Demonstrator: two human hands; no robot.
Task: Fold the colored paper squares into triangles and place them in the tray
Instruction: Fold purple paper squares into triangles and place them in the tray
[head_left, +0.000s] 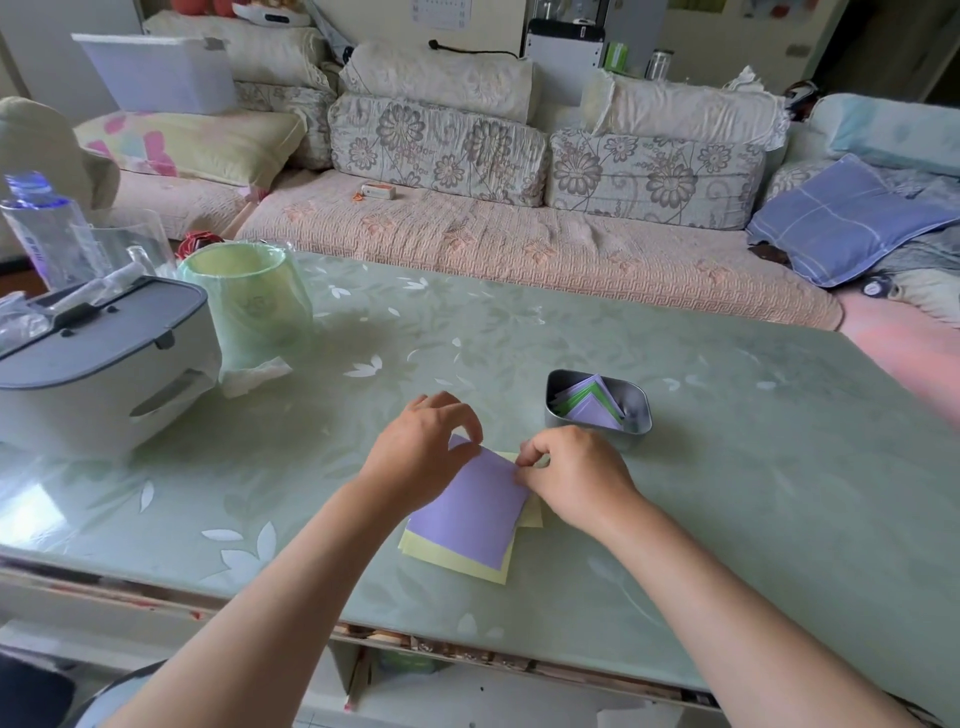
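Pinching the purple sheet's (470, 512) far corners, both hands (415, 447) (574, 475) held it over the yellow stack (457, 564) just near of the tray (636, 421); bare table (727, 493) all around.

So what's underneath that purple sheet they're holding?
Under the purple sheet lie yellow sheets, showing at its near and right edges. How many, and whether other colours lie beneath, is covered.

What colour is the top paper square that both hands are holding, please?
Purple; the paper square lies on yellow sheets, clearest in the head view.
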